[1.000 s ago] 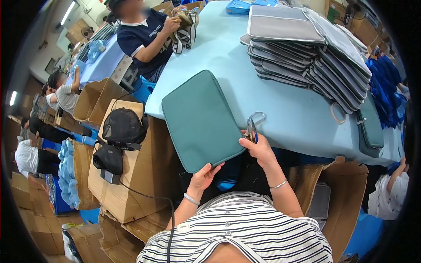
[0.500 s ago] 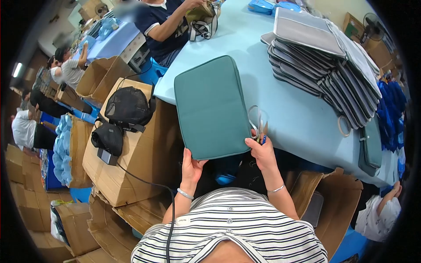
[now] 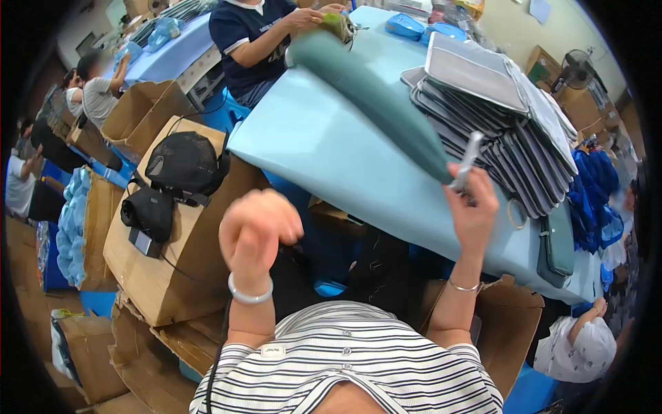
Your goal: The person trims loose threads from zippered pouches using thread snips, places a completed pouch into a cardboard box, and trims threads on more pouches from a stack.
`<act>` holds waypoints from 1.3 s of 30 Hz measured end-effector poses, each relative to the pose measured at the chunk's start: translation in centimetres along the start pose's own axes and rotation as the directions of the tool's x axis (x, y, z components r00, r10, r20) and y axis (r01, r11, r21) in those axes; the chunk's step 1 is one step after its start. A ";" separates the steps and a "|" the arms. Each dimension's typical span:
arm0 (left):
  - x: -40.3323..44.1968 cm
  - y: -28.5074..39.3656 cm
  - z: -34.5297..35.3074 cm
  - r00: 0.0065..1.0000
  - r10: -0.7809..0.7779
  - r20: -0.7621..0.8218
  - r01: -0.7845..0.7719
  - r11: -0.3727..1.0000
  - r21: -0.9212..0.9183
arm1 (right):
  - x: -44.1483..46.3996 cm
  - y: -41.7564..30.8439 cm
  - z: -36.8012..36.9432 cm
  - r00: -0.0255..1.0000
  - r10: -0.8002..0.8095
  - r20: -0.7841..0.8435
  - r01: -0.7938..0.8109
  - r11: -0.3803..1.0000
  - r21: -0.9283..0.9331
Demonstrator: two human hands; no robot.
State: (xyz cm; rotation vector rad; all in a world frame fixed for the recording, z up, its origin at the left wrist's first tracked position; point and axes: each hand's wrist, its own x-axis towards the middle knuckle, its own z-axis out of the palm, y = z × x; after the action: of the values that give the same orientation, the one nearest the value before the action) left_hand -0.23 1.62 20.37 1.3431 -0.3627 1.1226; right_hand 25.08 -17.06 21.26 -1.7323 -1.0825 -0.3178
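Observation:
A green laptop sleeve (image 3: 372,103), blurred by motion, is tilted nearly edge-on above the table. My right hand (image 3: 472,207) is closed on its near corner. The same hand also has small scissors (image 3: 469,160) with pale metal showing, smeared as well. My left hand (image 3: 258,228) is off the sleeve, raised in front of my body near the table's edge. Blur hides how its fingers are set, and nothing can be made out in it. Close beyond my right hand rises a stack of grey-lined sleeves (image 3: 476,69).
The light blue table (image 3: 303,145) spreads ahead. A roll of tape (image 3: 516,214) and a green case (image 3: 556,248) lie near its right side. On the left, a cardboard box (image 3: 148,276) carries a black mesh bag (image 3: 189,165). A co-worker (image 3: 248,48) handles something across the table.
The sleeve has swung up and away from facing me to nearly edge-on. My left hand has let go of it and moved left; my right hand has moved right and up, holding on.

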 end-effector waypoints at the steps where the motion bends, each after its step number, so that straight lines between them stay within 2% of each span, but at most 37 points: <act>1: 1.0 1.8 1.0 0.987 -0.007 0.162 0.002 1.000 0.028 | -0.4 1.0 0.6 0.998 -0.043 0.042 0.045 0.998 -0.051; 2: 1.8 2.4 1.9 0.984 0.025 0.176 -0.033 0.998 0.044 | -1.3 2.3 1.4 0.993 -0.076 0.089 0.084 0.992 -0.099; 4: 3.8 3.8 2.9 0.992 0.077 0.101 -0.069 0.995 -0.077 | -3.4 4.2 2.6 0.980 -0.082 0.180 0.109 0.983 -0.145; 5: 4.7 3.7 3.1 0.980 0.196 0.030 -0.190 0.972 -0.139 | -4.5 4.9 3.1 0.973 -0.064 0.222 0.098 0.985 -0.145; 6: 5.5 5.3 3.6 0.989 0.109 0.099 -0.086 0.972 -0.219 | -5.2 5.3 3.3 0.963 -0.050 0.264 0.090 0.986 -0.143; 7: 6.3 6.9 4.2 0.986 0.022 0.167 0.027 0.958 -0.286 | -5.6 5.3 3.1 0.970 0.005 0.244 0.012 0.997 -0.071; 8: 6.9 7.7 4.8 0.968 0.001 0.251 0.074 0.954 -0.290 | -6.1 5.2 2.8 0.971 0.065 0.229 -0.068 0.998 0.004; 11: 8.0 8.6 6.9 0.831 -0.148 0.537 0.381 0.854 -0.355 | -7.2 6.7 1.9 0.952 0.260 0.162 -0.285 0.945 0.163; 12: 8.1 8.5 7.5 0.791 -0.170 0.588 0.443 0.822 -0.358 | -7.5 6.8 1.7 0.925 0.358 0.127 -0.376 0.910 0.175; 15: 8.0 8.1 8.9 0.681 -0.223 0.698 0.590 0.732 -0.342 | -7.7 7.4 0.6 0.914 0.395 0.094 -0.404 0.907 0.117; 18: 8.0 7.6 9.5 0.615 -0.242 0.751 0.667 0.667 -0.331 | -8.1 7.6 0.5 0.867 0.494 0.067 -0.498 0.854 0.153; 25: 7.3 6.0 10.3 0.542 -0.272 0.795 0.753 0.577 -0.316 | -8.5 9.2 1.4 0.824 0.564 0.045 -0.551 0.782 0.292; 29: 7.0 5.7 10.6 0.535 -0.281 0.797 0.764 0.564 -0.314 | -8.2 9.0 2.1 0.813 0.577 0.076 -0.562 0.744 0.361; 32: 6.8 5.6 10.7 0.532 -0.281 0.799 0.770 0.554 -0.318 | -8.1 9.4 2.2 0.821 0.564 0.086 -0.555 0.755 0.350; 35: 6.6 5.4 10.8 0.521 -0.279 0.807 0.778 0.544 -0.314 | -8.0 9.6 2.2 0.779 0.616 0.117 -0.612 0.707 0.354; 39: 6.5 5.2 11.0 0.512 -0.280 0.812 0.785 0.536 -0.310 | -7.7 9.9 2.5 0.782 0.618 0.083 -0.604 0.720 0.342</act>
State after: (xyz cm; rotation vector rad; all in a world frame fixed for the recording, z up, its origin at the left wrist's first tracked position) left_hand 2.77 -6.19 31.35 1.0271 -0.7024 -0.1863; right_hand 27.86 -19.56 9.08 -1.6383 -0.4394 0.2557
